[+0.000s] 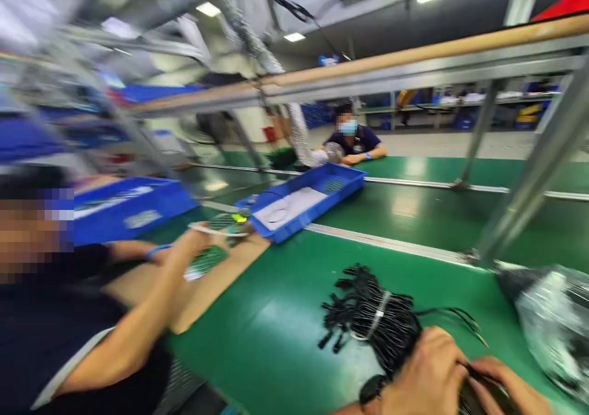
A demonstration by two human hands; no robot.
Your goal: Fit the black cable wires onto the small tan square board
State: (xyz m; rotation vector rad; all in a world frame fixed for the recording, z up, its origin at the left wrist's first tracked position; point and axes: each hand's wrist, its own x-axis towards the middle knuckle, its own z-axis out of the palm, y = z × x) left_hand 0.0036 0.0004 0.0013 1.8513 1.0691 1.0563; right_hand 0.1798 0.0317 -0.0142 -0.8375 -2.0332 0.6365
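1. The left hand [430, 372] was curled around the near end of a bundle of black cables [375, 320], fingers pressed together on it; the right hand [499, 384] lay just beside it, fingertips pinching one thin black cable from the same bundle at the bottom edge of the view.
2. Ahead of the hands, the bundle fanned out into many small plug ends, tied by a pale band, with loose wire tips trailing to the right.
3. Bare green mat [285, 329] lay open to the left of the grip; a crinkled clear plastic bag [552, 329] sat near on the right.
4. Well beyond, a blue tray [350, 188] rested on the green belt, under blurred metal rails [529, 182].
5. To the far left, a co-worker's arms [184, 280] reached across the mat.
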